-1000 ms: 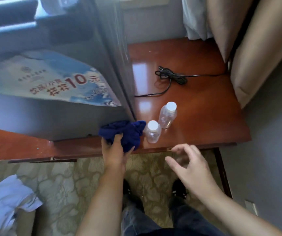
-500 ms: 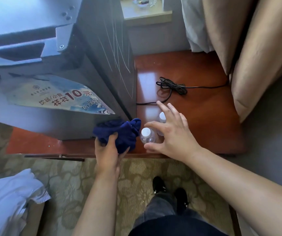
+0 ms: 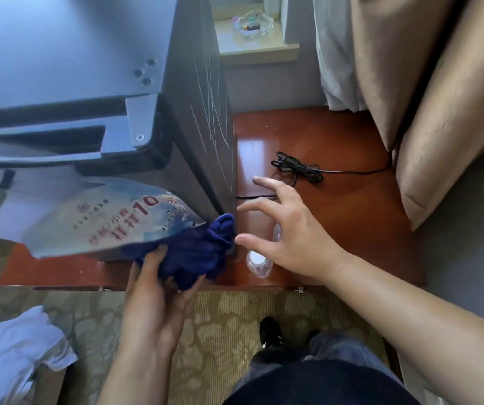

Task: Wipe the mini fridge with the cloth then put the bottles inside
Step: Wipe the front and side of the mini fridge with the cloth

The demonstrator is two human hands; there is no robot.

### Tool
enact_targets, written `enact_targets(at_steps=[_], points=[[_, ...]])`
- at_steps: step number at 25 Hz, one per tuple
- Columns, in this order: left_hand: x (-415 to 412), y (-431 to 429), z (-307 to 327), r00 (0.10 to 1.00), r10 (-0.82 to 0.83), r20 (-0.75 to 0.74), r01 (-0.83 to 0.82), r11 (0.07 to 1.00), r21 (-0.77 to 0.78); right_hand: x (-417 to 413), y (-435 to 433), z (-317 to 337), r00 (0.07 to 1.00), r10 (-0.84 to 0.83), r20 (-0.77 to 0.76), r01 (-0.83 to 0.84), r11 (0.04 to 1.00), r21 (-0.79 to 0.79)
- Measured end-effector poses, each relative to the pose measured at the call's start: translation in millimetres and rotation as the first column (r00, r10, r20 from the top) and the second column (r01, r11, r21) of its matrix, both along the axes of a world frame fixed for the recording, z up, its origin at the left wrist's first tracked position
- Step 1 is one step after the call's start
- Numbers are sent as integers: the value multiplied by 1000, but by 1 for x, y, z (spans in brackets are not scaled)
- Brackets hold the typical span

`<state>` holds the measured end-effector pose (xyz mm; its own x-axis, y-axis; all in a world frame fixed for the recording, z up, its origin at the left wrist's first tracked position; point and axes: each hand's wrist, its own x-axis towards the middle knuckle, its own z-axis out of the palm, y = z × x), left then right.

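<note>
Two hands work at the front right corner of a grey mini fridge (image 3: 202, 135), which stands on a glossy red-brown table (image 3: 351, 223). Left hand (image 3: 159, 293) grips a bunched dark blue cloth (image 3: 194, 252), fingers curled round it, against the fridge's lower corner, the same spot as a second ago. Right hand (image 3: 290, 238), no longer out past the table's front edge, now hovers over two clear bottles (image 3: 258, 263) just beside the fridge, fingers spread and curved, holding nothing. One white-capped bottle shows below the thumb; the palm mostly hides the other. Both stand on the table, outside the fridge, whose door looks closed. Judging by this, the reach for the bottles begins while the cloth is not yet set down, so wiping seems close to ending
</note>
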<state>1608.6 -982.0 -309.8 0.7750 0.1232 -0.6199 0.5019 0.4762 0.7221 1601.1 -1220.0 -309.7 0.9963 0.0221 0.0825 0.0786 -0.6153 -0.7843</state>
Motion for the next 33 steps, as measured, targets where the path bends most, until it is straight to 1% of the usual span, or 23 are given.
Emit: enact_targets(at_steps=[1,3,5,7,9,11,13,15,17,19,20,22,24,25,26,27,28,29,30,31,32,33], points=[[0,-2,9,1000,-1,24,1,1000,13,1,3,8,1000,-1,23,-1,997,72],[-3,-6,24,998,1,64,-3,999,39,3,8,20,999,32,20,-35,986,162],[-5,-11,33,996,27,85,-31,998,47,6,13,23,995,100,-17,-94,972,216],[-6,-13,34,995,68,74,-73,995,63,7,19,21,987,155,-51,-138,960,242],[-9,-18,29,993,117,31,-120,989,92,9,22,19,978,197,-71,-173,951,257],[-23,-28,20,978,202,-54,-195,974,118,11,18,19,962,259,-84,-230,939,257],[-43,-40,15,953,265,-148,-251,962,104,15,9,21,942,321,-98,-292,928,232],[-59,-56,20,935,295,-197,-288,956,64,18,-4,23,915,377,-146,-345,916,205],[-69,-71,31,936,303,-181,-310,951,-10,19,-14,28,885,426,-189,-391,899,196],[-70,-89,50,949,299,-100,-306,950,-61,16,-21,31,861,472,-189,-434,876,212],[-69,-98,60,955,294,-49,-297,952,-74,14,-24,33,853,488,-184,-440,863,246],[-66,-118,77,963,263,54,-259,963,-77,11,-31,37,838,510,-192,-408,821,400],[-58,-138,86,969,209,129,-205,978,-39,12,-44,41,835,505,-217,-305,754,582],[-51,-147,86,973,176,150,-180,984,13,16,-50,42,838,496,-226,-240,709,663],[-44,-153,83,978,129,163,-147,984,104,20,-55,40,847,477,-235,-176,668,723],[-36,-160,81,983,73,170,-111,966,231,27,-58,38,866,438,-244,-116,648,753],[-29,-165,78,984,13,178,-78,927,368,33,-60,36,889,382,-254,-61,646,761],[-24,-169,76,983,-51,177,-46,862,504,40,-61,32,906,325,-270,-8,652,759],[-21,-171,76,981,-118,156,-10,767,641,46,-59,31,917,278,-287,41,648,760],[-20,-172,78,977,-181,109,30,632,774,51,-56,32,920,246,-305,90,625,776],[-20,-172,85,973,-226,44,64,448,892,57,-53,35,919,236,-316,123,590,798],[-20,-170,96,969,-246,4,58,245,968,63,-50,40,920,239,-310,132,555,821]])
